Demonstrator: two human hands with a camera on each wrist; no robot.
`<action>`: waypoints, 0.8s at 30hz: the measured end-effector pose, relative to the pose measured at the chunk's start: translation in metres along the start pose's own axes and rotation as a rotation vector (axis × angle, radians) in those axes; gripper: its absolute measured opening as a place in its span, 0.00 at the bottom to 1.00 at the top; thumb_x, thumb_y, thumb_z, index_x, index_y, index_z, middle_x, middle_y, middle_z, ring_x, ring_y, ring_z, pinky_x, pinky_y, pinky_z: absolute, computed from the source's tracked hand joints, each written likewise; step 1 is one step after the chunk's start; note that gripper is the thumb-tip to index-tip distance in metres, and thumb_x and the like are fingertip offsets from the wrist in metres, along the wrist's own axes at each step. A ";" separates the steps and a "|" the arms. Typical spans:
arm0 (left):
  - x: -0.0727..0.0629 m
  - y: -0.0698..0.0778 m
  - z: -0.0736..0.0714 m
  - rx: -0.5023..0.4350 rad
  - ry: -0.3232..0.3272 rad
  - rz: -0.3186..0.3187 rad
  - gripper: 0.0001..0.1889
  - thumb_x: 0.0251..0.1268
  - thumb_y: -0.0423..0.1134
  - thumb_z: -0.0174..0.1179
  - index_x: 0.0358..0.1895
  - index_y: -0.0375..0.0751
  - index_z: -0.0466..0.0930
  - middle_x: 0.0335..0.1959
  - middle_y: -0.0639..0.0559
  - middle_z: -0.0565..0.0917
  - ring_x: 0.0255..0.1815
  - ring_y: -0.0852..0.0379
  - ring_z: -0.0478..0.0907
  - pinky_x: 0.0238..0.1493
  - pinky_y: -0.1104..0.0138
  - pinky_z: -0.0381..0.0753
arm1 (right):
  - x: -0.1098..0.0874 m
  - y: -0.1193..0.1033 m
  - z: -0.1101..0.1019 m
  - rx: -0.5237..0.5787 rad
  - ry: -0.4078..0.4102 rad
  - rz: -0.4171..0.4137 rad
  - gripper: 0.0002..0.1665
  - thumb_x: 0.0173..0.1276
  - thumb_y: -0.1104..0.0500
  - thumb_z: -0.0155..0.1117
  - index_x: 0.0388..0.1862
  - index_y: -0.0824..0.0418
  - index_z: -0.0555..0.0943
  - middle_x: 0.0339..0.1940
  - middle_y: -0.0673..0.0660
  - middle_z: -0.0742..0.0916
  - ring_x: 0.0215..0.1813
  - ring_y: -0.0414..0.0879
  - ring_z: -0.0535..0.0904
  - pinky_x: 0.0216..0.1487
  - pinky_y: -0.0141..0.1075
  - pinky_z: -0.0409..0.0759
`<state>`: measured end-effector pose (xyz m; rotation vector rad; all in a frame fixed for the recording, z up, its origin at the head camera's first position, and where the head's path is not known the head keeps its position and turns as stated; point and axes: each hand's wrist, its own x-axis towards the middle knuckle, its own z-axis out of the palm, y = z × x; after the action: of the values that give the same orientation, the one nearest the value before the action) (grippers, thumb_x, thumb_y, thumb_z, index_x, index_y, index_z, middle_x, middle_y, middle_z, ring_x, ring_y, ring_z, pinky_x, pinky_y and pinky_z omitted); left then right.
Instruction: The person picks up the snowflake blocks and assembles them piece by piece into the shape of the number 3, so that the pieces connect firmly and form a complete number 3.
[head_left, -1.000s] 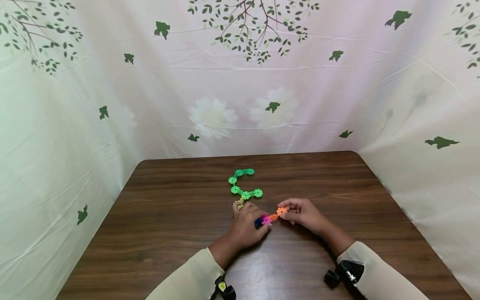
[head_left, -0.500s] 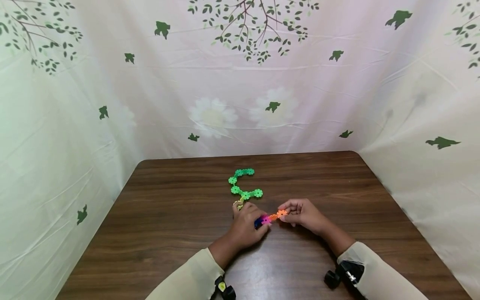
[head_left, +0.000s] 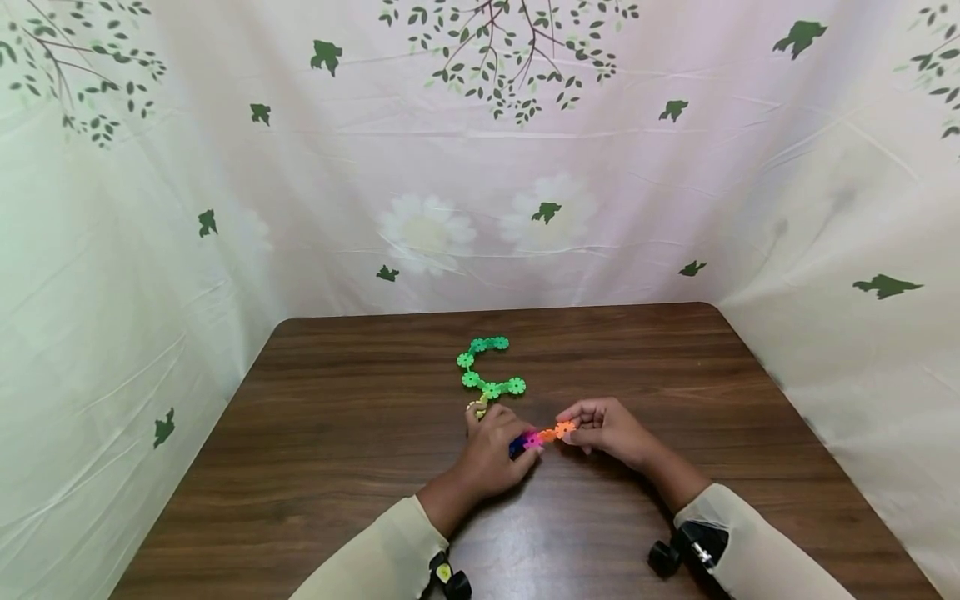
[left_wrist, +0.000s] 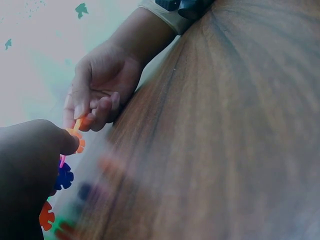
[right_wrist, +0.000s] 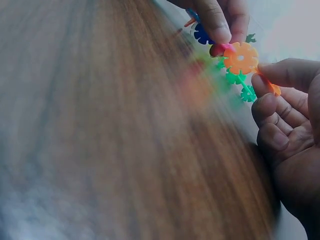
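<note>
My left hand lies low over the table, thumb and fingers pinching a chain of interlocking flower discs near its pink disc. A dark blue disc shows below the thumb in the left wrist view, with a red-orange disc further down. On the chain's right side an orange flower disc joins the pink one. My right hand pinches the end orange disc between thumb and index finger. Part of the chain is hidden under my left hand.
Beyond my left hand, a curved run of green flower discs lies on the brown wooden table. A yellow disc sits by my left fingertips. A printed curtain encloses the table's back and sides.
The end orange disc and my right fingertips have shifted slightly down and right in the head view. My left hand and the green discs stay in place.
</note>
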<state>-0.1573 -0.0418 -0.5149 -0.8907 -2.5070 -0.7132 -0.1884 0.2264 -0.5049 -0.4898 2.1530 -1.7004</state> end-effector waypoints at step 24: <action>-0.004 0.000 -0.004 0.062 -0.034 0.068 0.12 0.71 0.49 0.74 0.51 0.50 0.92 0.47 0.57 0.91 0.58 0.54 0.79 0.66 0.36 0.64 | 0.000 0.004 0.010 -0.026 -0.068 -0.103 0.17 0.74 0.68 0.71 0.59 0.75 0.85 0.38 0.50 0.90 0.27 0.35 0.78 0.28 0.29 0.80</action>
<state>-0.1535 -0.0461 -0.5132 -0.9687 -2.5003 -0.6000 -0.1842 0.2189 -0.5105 -0.6664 2.1377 -1.6855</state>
